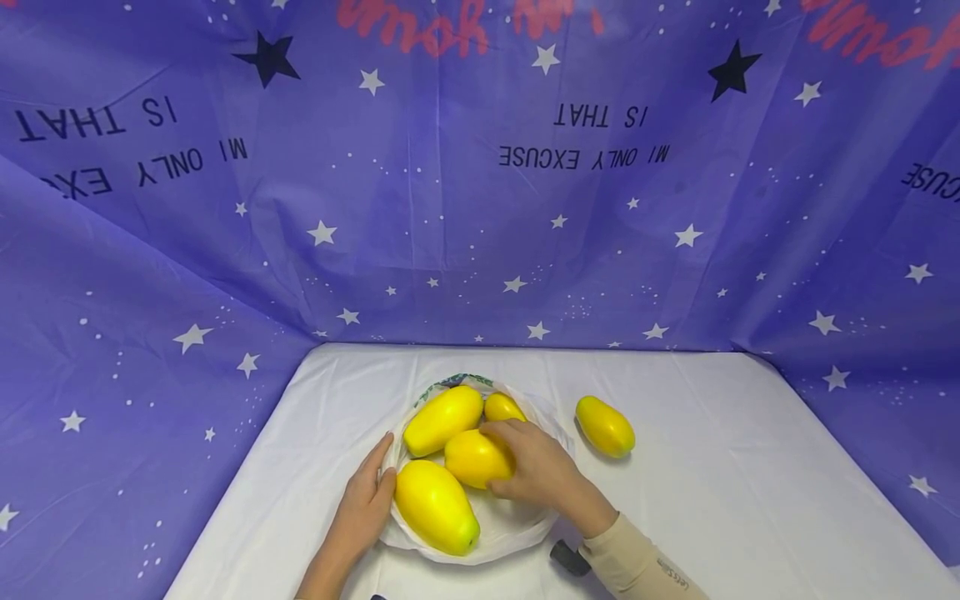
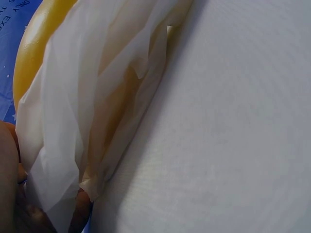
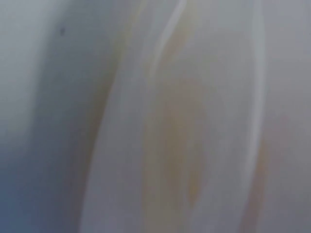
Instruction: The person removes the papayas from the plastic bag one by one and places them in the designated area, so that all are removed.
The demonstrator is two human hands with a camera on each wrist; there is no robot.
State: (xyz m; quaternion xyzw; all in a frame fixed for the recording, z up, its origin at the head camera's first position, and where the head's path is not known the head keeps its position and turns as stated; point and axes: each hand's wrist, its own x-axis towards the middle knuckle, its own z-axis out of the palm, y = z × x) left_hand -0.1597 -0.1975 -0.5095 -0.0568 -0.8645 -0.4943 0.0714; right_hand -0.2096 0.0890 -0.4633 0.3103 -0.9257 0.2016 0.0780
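Note:
A white plastic bag (image 1: 517, 537) lies spread with its mouth up, several yellow papayas inside. My left hand (image 1: 365, 506) pinches the left side of its rim; in the left wrist view the bag's wall (image 2: 60, 131) runs between thumb and fingers. My right hand (image 1: 542, 465) reaches in over the right rim and grips the middle papaya (image 1: 472, 458), its fingers curled over the right end. Around that one lie a large papaya (image 1: 435, 507) in front, another papaya (image 1: 444, 419) behind and a partly hidden papaya (image 1: 502, 407) at the back right. Blurred bag plastic (image 3: 214, 116) fills most of the right wrist view.
One more papaya (image 1: 605, 427) lies on the white tablecloth (image 1: 720, 500) to the right of the bag. A black object (image 1: 568, 558) shows beside the right forearm. Purple star-printed curtains (image 1: 480, 208) enclose the back and both sides of the table.

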